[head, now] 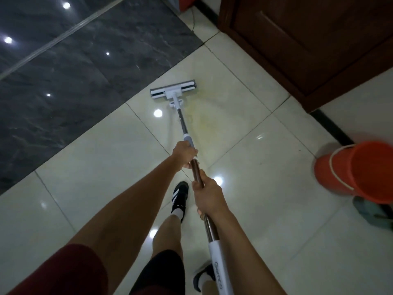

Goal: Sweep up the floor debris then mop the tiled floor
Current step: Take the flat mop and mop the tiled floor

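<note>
Glossy cream tiled floor (244, 209), dark marbled slab (63, 81) at 10 o'clock, brown wooden door (308, 39) at 1 o'clock. Orange plastic bucket (357, 171) at 3 o'clock. Mop (172, 90), flat rectangular head, lies on a tile at 12 o'clock. Left hand (184, 154) and right hand (207, 192) each clamp its metal pole, apart.

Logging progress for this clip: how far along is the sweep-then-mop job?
No loose debris shows on the pale tiles, so sweeping looks finished. Mopping is in hand: both hands, left and right, grip the mop. A yellowish stain beside its head remains.
</note>
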